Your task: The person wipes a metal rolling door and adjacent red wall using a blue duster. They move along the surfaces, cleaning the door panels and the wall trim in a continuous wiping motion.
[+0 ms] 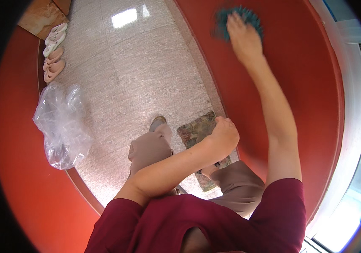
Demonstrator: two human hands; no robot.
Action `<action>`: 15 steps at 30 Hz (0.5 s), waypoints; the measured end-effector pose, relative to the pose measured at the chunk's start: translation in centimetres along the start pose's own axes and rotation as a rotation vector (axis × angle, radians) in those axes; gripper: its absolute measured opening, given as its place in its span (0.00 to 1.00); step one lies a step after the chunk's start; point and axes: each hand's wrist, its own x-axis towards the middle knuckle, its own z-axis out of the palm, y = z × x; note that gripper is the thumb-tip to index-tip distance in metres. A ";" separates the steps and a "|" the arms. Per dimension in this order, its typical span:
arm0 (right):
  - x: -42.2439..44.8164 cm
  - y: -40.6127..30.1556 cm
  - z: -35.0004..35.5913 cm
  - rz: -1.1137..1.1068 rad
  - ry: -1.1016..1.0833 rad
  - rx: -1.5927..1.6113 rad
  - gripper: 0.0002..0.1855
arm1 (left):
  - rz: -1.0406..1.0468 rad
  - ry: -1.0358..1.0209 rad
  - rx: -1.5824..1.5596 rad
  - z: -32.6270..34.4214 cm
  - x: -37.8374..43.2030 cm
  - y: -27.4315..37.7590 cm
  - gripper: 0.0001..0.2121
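My right hand (242, 31) presses a teal shaggy microfibre cleaning cloth or mitt (253, 20) flat against the red wall (294, 85), high in the view; both are blurred. My left hand (226, 134) is loosely curled near the wall's lower edge, above a patterned mat (196, 129) on the floor. Its fingertips are turned away, so whether anything is inside the hand is hidden.
On the left, a crumpled clear plastic bag (63, 129) lies by another red wall (19, 142). Beyond it, white clogs (54, 39) and pinkish clogs (54, 68) line the speckled tile floor (136, 72). A pale window frame (351, 95) curves along the right.
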 end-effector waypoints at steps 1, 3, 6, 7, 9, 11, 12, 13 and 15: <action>-2.3 -2.4 1.9 -0.053 -0.071 0.028 0.24 | 0.003 -0.028 -0.009 -0.1 -0.5 -0.2 0.22; -9.4 -7.2 6.2 -0.070 -0.275 0.095 0.24 | 0.023 -0.065 -0.025 -0.8 -0.8 -0.5 0.22; -19.5 -11.2 4.7 -0.157 -0.551 0.328 0.17 | 0.021 0.025 0.049 -1.1 -1.4 -1.3 0.14; -22.7 -10.7 4.0 -0.375 -0.562 0.318 0.14 | 0.030 0.047 0.032 -1.0 -1.2 -1.5 0.14; -23.4 -8.9 -0.5 -0.438 -0.645 0.297 0.16 | 0.040 0.096 -0.002 -0.5 -0.8 -1.9 0.13; -22.9 -5.7 -2.8 -0.358 -0.529 0.269 0.18 | 0.043 0.058 -0.031 -1.1 -0.4 -2.5 0.13; -20.3 -3.7 -5.0 -0.223 -0.437 0.190 0.18 | 0.036 0.041 -0.047 -1.5 -0.3 -2.7 0.13; -16.8 -1.7 -7.6 -0.090 -0.339 0.121 0.19 | 0.022 0.055 -0.049 -1.4 0.0 -2.8 0.13; -9.6 2.9 -11.5 0.071 -0.081 0.110 0.20 | 0.001 0.081 -0.043 -1.0 0.6 -3.0 0.13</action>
